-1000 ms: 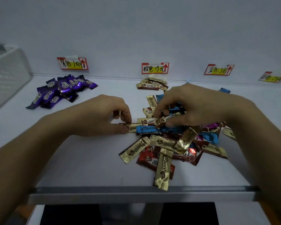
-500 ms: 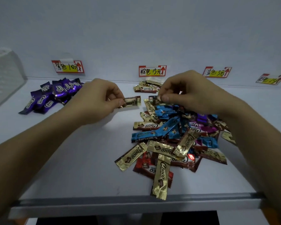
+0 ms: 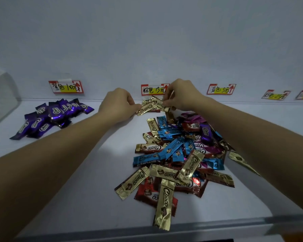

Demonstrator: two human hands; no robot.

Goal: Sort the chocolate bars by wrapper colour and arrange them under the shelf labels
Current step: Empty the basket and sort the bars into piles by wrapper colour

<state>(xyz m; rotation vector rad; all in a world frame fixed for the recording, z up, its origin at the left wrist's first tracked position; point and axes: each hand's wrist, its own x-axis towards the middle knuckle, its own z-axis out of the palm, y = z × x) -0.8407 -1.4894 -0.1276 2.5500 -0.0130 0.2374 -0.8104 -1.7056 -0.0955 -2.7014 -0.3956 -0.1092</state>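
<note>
A mixed heap of chocolate bars (image 3: 178,154) in gold, blue, red and magenta wrappers lies mid-shelf. A sorted group of purple bars (image 3: 49,117) sits under the left label (image 3: 66,86). Under the middle label (image 3: 153,89) is a small group of gold-brown bars (image 3: 150,103). My left hand (image 3: 118,103) pinches a gold bar (image 3: 145,109) at that group. My right hand (image 3: 181,95) pinches another gold bar (image 3: 160,105) just beside it.
Further labels (image 3: 220,89) (image 3: 275,94) hang on the back wall to the right. A white perforated bin (image 3: 2,96) stands at the far left. The shelf's grey front lip (image 3: 147,229) runs along the bottom.
Both hands have moved away from the heap toward the back wall, each carrying a gold bar, and now reach the gold-brown group under the middle label.
</note>
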